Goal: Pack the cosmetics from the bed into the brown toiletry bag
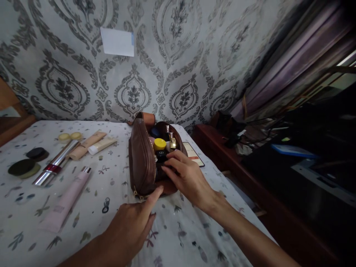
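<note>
Damask wallpaper (pixel 194 55) fills the background, a white note (pixel 116 42) stuck high on it, and below us spreads a flower-print sheet (pixel 111 230). Right at the centre sits the brown pouch (pixel 141 159), unzipped and gaping upward, its near end towards us. Our left hand (pixel 130 228) lies low on the sheet, loose and open, holding nothing, one finger stretched out to touch the pouch's near end by the zip. Our right hand (pixel 189 178) is at the opening, fingers curled over the edge and down onto a black case (pixel 161 155) inside; whether it has a grip on that, we cannot tell. Just behind the case there is a yellow lid (pixel 159 143). A phone (pixel 194 154) lies beside the pouch on the right. Over on the left, well apart from the pouch, we see a pink tube (pixel 66 200), a silver tube (pixel 54 165) and two beige tubes (pixel 89 144) laid out on the sheet.
</note>
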Tool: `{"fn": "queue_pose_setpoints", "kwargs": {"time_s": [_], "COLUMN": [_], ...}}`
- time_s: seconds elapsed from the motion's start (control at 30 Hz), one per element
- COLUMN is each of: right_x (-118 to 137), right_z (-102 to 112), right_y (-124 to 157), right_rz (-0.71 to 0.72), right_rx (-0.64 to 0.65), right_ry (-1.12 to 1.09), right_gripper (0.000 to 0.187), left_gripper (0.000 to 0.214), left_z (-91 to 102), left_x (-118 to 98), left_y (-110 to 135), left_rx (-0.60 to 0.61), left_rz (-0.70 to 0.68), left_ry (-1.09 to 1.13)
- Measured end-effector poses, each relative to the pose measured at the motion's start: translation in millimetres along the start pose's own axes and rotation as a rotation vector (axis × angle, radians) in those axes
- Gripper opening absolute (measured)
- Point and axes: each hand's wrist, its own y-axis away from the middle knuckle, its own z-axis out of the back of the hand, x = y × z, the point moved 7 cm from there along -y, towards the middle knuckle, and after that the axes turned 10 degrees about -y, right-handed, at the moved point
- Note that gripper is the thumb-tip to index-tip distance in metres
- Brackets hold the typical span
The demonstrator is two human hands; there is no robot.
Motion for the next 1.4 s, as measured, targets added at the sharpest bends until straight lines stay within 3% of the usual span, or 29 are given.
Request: {"fn": "queue_pose_setpoints", "kwargs": {"time_s": [0.17,0.33,0.5,0.7,0.87,1.0,1.17,1.27,1.4], "right_x": [2,8,31,67,96,107,87,75,70], "right_z": [-5,3,14,5,-27,-67,-139,-177,-211], "right_y": [0,1,3,8,5,1,-13,-26,-46], "right_rz": [0.017,0.042,0.108,0.265,0.453,0.471,0.211,0.059,-0.041], "right_rx": [0.04,-0.027,-0.129,-0.193,-0.086,0.002,0.125,0.183,0.146], "right_ry": [0.049,0.05,0.024,-0.054,-0.195,-0.273,-0.392,-0.482,-0.637], "right_gripper": [0.027,0.027,0.022,0.037,0.043,0.043,0.042,0.032,0.012], "left_gripper": [0.067,0.063,0.064,0.055,0.033,0.028,0.024,0.023,0.024], "left_z": [1.6,6.0,12.9,31.8,61.2,82.4,107.0,125.9,148.9], "left_x": [-2,-4,-7,-4,22,68,124,154,186], "left_y": [0,1,2,8,32,56,80,100,130], "left_rx": [-0.021,-0.029,-0.045,-0.049,-0.175,-0.329,-0.477,-0.585,-0.715], "left_rz": [-0.018,-0.016,-0.016,0.022,0.059,0.222,0.416,0.555,0.701], "left_ry": [-0.026,-0.035,-0.028,-0.105,-0.122,-0.2,-0.295,-0.334,-0.406]}}
